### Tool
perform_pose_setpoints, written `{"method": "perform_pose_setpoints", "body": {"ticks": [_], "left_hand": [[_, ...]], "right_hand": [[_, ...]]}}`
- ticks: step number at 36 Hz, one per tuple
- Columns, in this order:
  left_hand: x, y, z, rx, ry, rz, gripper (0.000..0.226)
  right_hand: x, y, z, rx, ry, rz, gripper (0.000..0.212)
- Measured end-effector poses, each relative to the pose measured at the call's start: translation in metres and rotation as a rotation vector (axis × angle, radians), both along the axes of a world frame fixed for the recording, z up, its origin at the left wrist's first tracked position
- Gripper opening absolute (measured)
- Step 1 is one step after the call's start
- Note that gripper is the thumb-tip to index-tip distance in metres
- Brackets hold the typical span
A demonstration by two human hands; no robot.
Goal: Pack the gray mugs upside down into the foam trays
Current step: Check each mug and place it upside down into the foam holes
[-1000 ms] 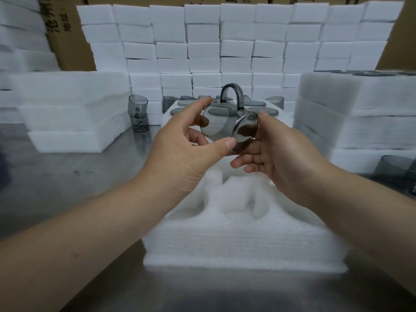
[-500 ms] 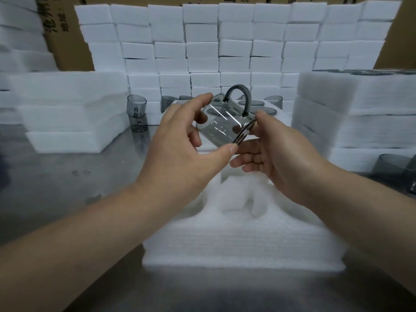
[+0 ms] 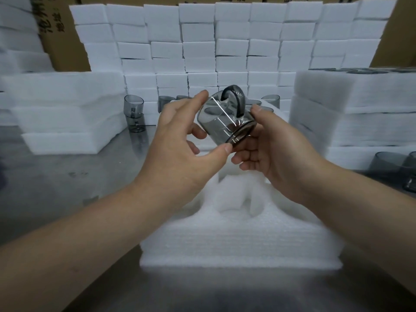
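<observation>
A smoky gray glass mug (image 3: 221,121) is held in the air on its side, handle pointing up, above the white foam tray (image 3: 243,242). My left hand (image 3: 180,152) pinches it with the thumb at the rim and the fingers on the far end. My right hand (image 3: 276,152) cups the rim end from the right. The tray's near pockets show bare foam; several upside-down mugs (image 3: 254,102) sit at its far end, mostly hidden behind my hands.
Two stacked gray mugs (image 3: 134,113) stand on the steel table at the left. More mugs (image 3: 391,166) sit at the right edge. Foam tray stacks (image 3: 67,113) flank both sides, and a wall of white foam blocks (image 3: 225,41) stands behind.
The mug has been turned in my hands: its open rim, facing me before, now points down to the right, and its side wall faces me. Both hands kept their hold.
</observation>
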State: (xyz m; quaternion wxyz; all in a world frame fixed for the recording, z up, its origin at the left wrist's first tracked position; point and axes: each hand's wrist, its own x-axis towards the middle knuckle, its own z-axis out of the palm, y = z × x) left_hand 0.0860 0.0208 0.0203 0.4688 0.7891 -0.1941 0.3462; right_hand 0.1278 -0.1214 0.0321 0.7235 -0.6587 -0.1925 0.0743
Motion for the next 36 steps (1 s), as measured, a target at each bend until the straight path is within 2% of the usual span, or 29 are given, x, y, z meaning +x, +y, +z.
{"method": "perform_pose_setpoints", "body": {"ticks": [5,10,17,23,28,33,36], "left_hand": [[-0.001,-0.001,0.000,-0.048,0.025,0.008,0.074],[-0.002,0.000,0.001,-0.070,0.015,0.015,0.070],[0.000,0.001,0.000,-0.065,0.021,-0.008,0.065],[0.003,0.003,-0.002,-0.046,0.075,-0.037,0.069],[0.007,0.003,-0.005,0.000,0.070,-0.025,0.068],[0.010,0.002,-0.006,0.005,0.075,-0.011,0.068],[0.010,0.002,-0.007,0.008,0.100,0.004,0.073]], "right_hand": [[0.001,0.001,-0.001,0.102,0.015,-0.040,0.031],[0.002,0.000,-0.003,0.168,0.022,-0.051,0.017],[0.002,0.000,-0.004,0.205,-0.012,-0.100,0.010],[0.003,0.001,-0.005,0.187,-0.011,-0.119,0.030],[0.001,0.000,-0.005,0.163,-0.054,-0.118,0.024],[0.001,0.001,-0.007,0.070,-0.092,-0.150,0.031],[0.000,0.002,-0.006,0.077,-0.086,-0.148,0.019]]}}
